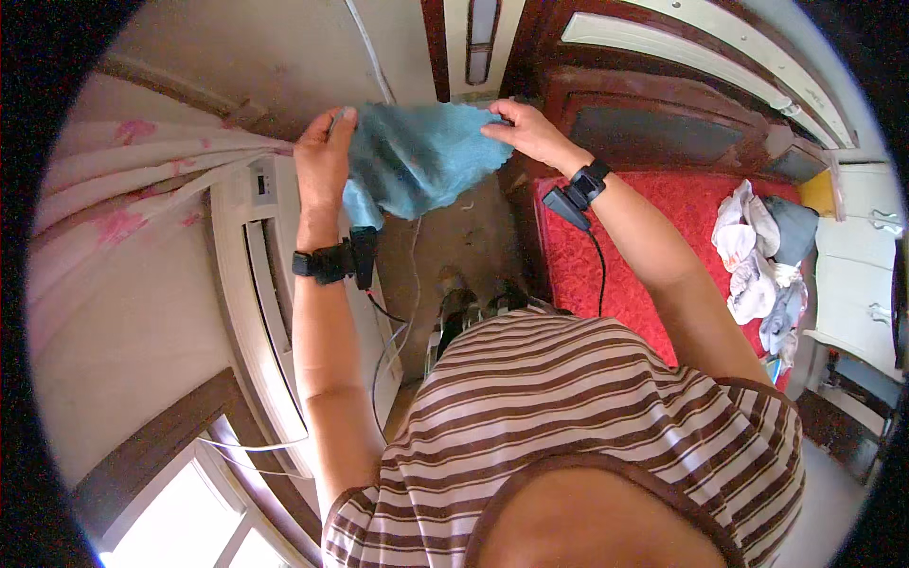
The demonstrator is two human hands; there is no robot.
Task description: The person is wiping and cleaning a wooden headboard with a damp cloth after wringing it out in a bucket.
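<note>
A light blue cloth (426,160) with a scalloped edge is stretched between my two hands, in front of me and above the floor. My left hand (323,153) pinches its left end between thumb and fingers. With thumb and fingers, my right hand (522,131) grips the upper right corner. The cloth sags in folds, and a lower corner hangs near my left wrist. Each wrist wears a black strap with a black device and a cable. The fingertips behind the cloth are partly hidden.
A bed with a red cover (639,248) lies to the right, with a pile of clothes (756,255) on it. Beyond stands a white cabinet (856,263). On the left are a white air conditioner (266,284), a flowered curtain (142,184) and a window. A pale cable (415,270) hangs over the floor.
</note>
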